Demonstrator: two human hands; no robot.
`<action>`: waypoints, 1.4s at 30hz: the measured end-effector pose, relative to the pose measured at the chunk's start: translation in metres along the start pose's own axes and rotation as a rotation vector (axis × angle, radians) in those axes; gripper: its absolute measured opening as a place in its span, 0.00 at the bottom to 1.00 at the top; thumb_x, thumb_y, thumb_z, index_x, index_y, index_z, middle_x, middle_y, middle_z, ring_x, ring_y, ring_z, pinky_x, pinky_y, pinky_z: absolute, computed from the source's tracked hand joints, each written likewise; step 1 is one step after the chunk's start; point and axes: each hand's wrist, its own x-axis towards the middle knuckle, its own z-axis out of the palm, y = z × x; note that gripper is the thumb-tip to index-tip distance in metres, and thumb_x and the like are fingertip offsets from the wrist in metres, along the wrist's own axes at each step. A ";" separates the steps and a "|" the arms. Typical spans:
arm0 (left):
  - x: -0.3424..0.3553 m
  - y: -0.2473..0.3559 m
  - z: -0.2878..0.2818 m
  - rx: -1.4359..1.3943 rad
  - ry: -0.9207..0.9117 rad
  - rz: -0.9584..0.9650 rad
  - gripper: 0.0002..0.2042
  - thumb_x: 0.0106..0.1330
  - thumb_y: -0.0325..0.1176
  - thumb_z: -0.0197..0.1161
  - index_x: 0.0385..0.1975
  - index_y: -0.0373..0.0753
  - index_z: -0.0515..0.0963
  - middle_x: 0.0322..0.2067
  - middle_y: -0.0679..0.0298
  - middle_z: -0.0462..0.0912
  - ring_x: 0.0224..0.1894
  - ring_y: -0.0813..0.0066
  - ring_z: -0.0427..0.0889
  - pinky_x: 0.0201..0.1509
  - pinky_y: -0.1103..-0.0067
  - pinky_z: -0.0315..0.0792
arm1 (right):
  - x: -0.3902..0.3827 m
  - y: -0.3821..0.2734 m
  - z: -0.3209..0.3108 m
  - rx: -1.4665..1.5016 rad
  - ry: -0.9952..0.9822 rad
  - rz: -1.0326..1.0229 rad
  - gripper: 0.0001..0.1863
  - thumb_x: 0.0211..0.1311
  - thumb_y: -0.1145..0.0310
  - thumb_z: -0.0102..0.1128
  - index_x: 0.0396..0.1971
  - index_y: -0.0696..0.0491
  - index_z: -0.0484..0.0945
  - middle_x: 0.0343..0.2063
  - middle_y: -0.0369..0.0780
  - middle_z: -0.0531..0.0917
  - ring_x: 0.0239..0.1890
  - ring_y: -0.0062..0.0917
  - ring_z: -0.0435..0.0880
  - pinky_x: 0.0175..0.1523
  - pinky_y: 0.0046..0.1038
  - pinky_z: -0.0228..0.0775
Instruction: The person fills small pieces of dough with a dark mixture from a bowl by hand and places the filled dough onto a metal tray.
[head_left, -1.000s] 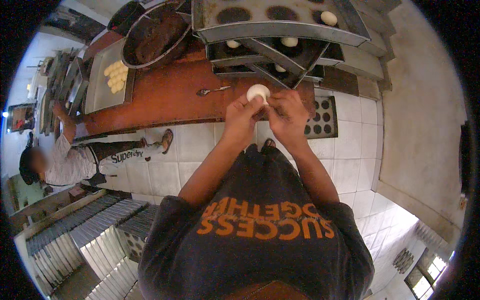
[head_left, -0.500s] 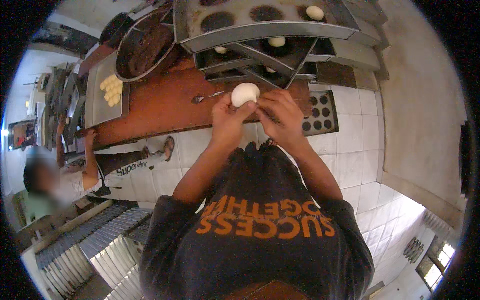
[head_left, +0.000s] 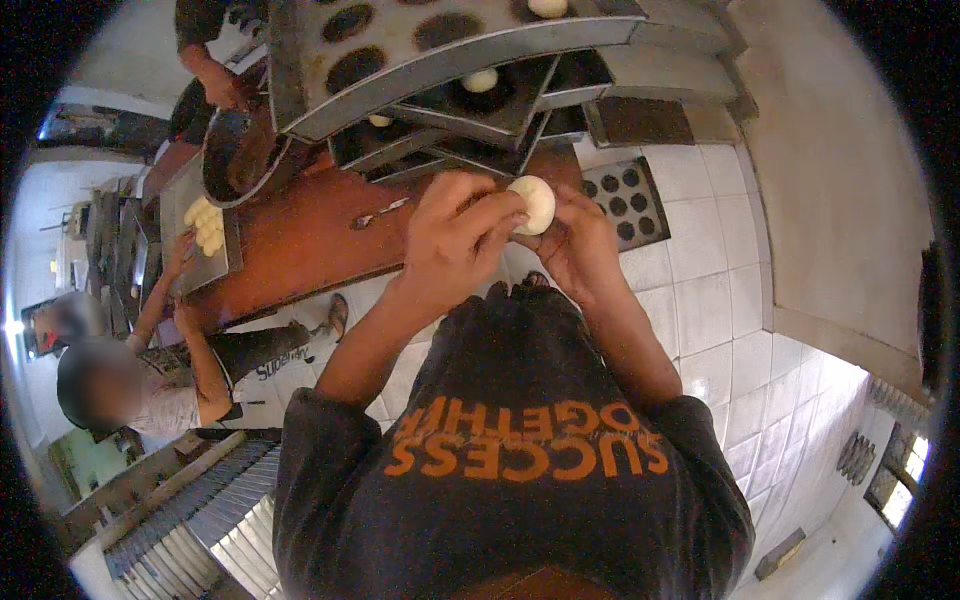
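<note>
Between my two hands is a round ball of pale dough point(head_left: 535, 203), raised over the front edge of the brown table. My left hand point(head_left: 452, 235) pinches its left side, the fingers bent and their tips pressed into it. My right hand point(head_left: 582, 245) cups the dough from the right, its fingers closed against that side and partly hidden. Just beyond my hands stand stacked metal trays point(head_left: 470, 62) with round dark hollows. A dough ball point(head_left: 481, 79) rests in one of the lower trays, and another dough ball point(head_left: 547, 7) lies on the top tray.
A small metal utensil point(head_left: 382, 212) lies on the brown table point(head_left: 300, 235). Farther left are a large dark bowl point(head_left: 215, 165) and a tray point(head_left: 222, 262) of yellowish dough pieces, with a co-worker's hand point(head_left: 180, 252) at it. Another person's hand point(head_left: 228, 92) is above the bowl. A hollowed tray point(head_left: 655, 215) sits low at right.
The dough ball has moved right, and my left fingers now press on its side. The view has shifted. A second person appears beyond the bowl, and the left co-worker now reaches to the dough tray.
</note>
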 end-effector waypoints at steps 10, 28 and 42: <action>0.011 -0.002 0.041 -0.183 0.000 0.112 0.11 0.41 0.24 0.65 0.27 0.37 0.76 0.30 0.61 0.73 0.31 0.62 0.74 0.33 0.76 0.69 | -0.017 -0.030 -0.025 0.111 -0.111 0.071 0.15 0.61 0.66 0.44 0.41 0.63 0.69 0.39 0.46 0.75 0.39 0.32 0.77 0.43 0.33 0.75; -0.055 -0.046 0.025 -0.666 0.492 -0.454 0.23 0.60 0.38 0.49 0.52 0.31 0.60 0.50 0.56 0.62 0.50 0.65 0.65 0.52 0.72 0.60 | 0.030 0.012 -0.020 -0.508 -0.046 0.128 0.19 0.58 0.62 0.52 0.43 0.61 0.71 0.39 0.42 0.77 0.42 0.28 0.76 0.47 0.28 0.70; -0.174 -0.156 -0.075 -0.474 0.496 -0.829 0.14 0.61 0.28 0.51 0.46 0.31 0.66 0.43 0.59 0.71 0.48 0.71 0.69 0.52 0.77 0.62 | 0.220 -0.098 0.096 -2.348 -0.148 -0.692 0.18 0.47 0.74 0.53 0.42 0.58 0.73 0.39 0.49 0.77 0.40 0.39 0.77 0.48 0.30 0.66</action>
